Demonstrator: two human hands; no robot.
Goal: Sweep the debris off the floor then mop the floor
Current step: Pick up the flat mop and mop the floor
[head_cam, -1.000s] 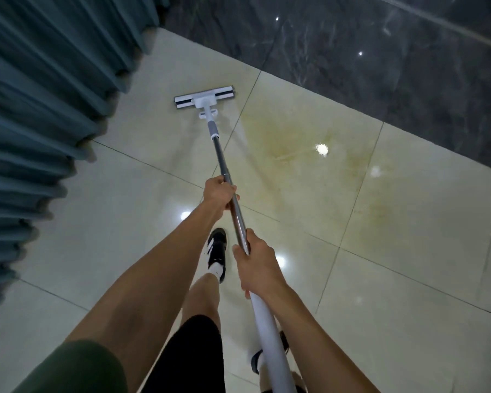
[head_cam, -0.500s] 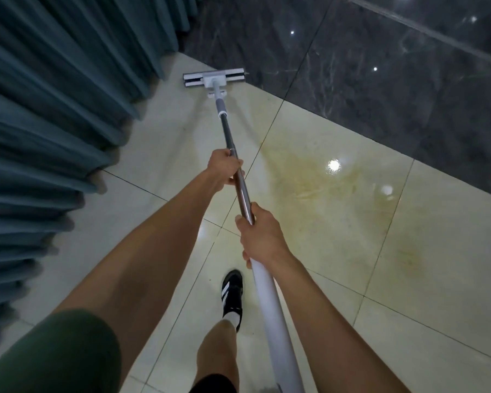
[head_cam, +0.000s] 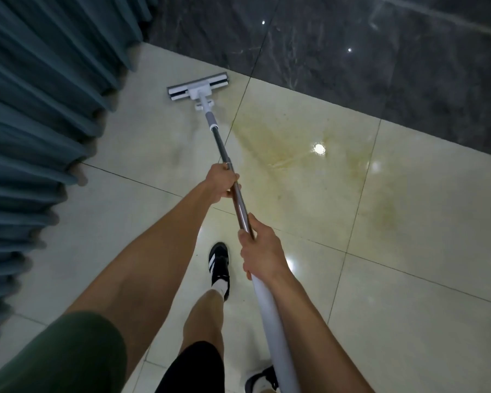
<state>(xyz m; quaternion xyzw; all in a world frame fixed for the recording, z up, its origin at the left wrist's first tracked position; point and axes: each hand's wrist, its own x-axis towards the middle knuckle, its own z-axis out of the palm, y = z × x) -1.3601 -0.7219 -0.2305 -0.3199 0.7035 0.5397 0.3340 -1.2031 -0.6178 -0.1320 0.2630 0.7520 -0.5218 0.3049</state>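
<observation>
A flat white mop head (head_cam: 198,88) rests on the glossy cream floor tiles (head_cam: 408,279), close to the dark wall base. Its metal pole (head_cam: 221,147) runs back toward me and ends in a white grip section (head_cam: 275,330). My left hand (head_cam: 220,182) is closed around the pole higher up. My right hand (head_cam: 262,252) grips it lower, where the metal meets the white grip. A yellowish smeared stain (head_cam: 284,148) lies on the tile to the right of the pole.
Teal pleated curtains (head_cam: 40,123) hang along the left, their hem touching the floor. A dark marble wall (head_cam: 352,61) closes the far side. My feet in black shoes (head_cam: 219,265) stand behind the mop.
The mop head was pushed forward to the wall base, then drawn back slightly and angled right. My left foot has stepped forward.
</observation>
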